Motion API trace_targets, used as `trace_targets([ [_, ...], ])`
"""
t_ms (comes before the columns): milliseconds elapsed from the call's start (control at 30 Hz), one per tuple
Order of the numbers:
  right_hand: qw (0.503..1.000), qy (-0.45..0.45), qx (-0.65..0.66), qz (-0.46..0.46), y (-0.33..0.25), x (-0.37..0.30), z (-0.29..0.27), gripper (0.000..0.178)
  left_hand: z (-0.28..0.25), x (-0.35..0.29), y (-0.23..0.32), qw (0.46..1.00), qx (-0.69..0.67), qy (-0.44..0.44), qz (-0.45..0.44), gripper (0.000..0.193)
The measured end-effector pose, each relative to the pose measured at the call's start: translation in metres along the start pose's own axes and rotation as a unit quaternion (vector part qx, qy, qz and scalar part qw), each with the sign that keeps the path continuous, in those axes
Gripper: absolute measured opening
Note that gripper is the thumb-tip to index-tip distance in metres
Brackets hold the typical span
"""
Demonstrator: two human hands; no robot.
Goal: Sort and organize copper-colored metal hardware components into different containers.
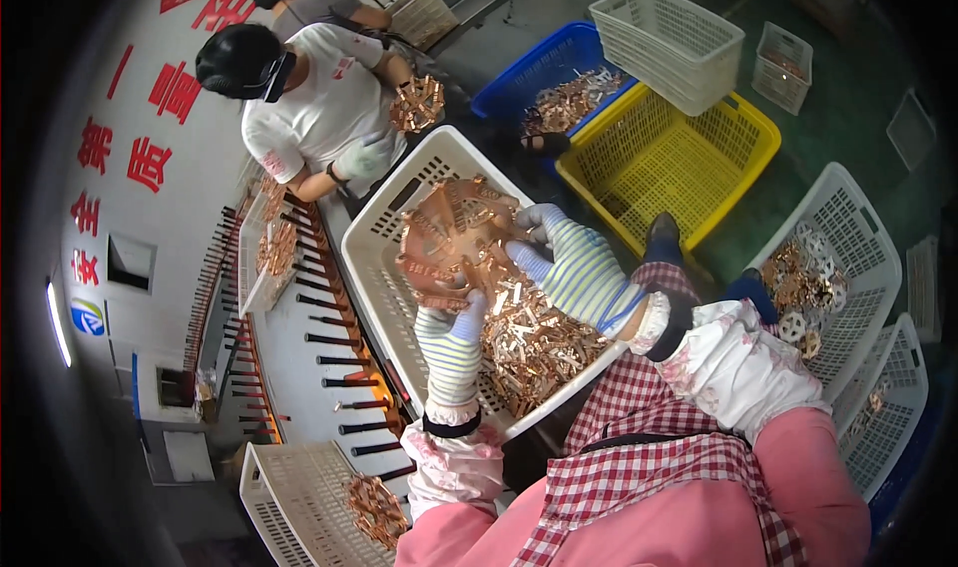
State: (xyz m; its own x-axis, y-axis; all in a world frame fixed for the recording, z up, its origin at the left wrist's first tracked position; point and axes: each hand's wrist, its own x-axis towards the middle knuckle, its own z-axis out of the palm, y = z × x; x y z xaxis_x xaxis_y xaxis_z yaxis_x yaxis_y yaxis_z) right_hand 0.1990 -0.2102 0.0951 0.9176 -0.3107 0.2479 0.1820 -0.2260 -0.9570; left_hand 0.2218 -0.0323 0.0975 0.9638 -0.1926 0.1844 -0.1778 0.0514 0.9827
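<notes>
A wide copper-coloured metal piece (449, 223), with several toothed parts round its rim, is held tilted over a white plastic basket (371, 253). My left hand (452, 357), in a striped knit glove, grips its near edge with the thumb on top. My right hand (584, 273), gloved the same way, is at its right edge with the fingers bent; what lies between these fingers is hidden. Below both hands, the basket holds a heap of small copper-coloured metal pieces (534, 342).
Two co-workers stand at far left; the nearer one (324, 108) holds a copper-coloured cluster (417, 103). A conveyor with black-handled rods (339, 357) runs along the left. Beyond my basket are a yellow crate (738, 183) and a blue crate (499, 83). White baskets (863, 228) stand at right.
</notes>
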Motion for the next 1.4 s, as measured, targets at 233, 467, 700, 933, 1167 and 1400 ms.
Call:
trace_targets([
  [233, 0.994, -0.096, -0.037, 0.029, 0.014, -0.013, 0.002, 0.020, 0.004, 0.013, 0.019, 0.983, -0.163, -0.080, -0.031, 0.068],
  [467, 0.970, -0.234, 0.037, 0.050, 0.021, -0.048, 0.036, 0.027, -0.055, 0.007, -0.078, 0.885, -0.440, -0.124, -0.092, 0.061],
  [700, 0.982, -0.138, -0.015, 0.129, 0.012, -0.041, 0.017, 0.036, -0.066, 0.013, -0.094, 0.834, -0.489, -0.232, -0.109, 0.069],
  [933, 0.973, -0.166, -0.034, 0.158, 0.011, -0.041, 0.017, 0.042, -0.045, -0.002, -0.065, 0.902, -0.349, -0.232, -0.105, 0.092],
  [1167, 0.943, -0.078, 0.283, 0.154, 0.017, -0.034, 0.022, 0.024, -0.025, 0.013, -0.034, 0.947, -0.172, -0.032, -0.270, 0.049],
  [1400, 0.959, -0.112, 0.197, 0.168, 0.016, -0.031, 0.015, 0.009, -0.020, 0.003, -0.032, 0.935, -0.187, -0.140, -0.266, 0.051],
])
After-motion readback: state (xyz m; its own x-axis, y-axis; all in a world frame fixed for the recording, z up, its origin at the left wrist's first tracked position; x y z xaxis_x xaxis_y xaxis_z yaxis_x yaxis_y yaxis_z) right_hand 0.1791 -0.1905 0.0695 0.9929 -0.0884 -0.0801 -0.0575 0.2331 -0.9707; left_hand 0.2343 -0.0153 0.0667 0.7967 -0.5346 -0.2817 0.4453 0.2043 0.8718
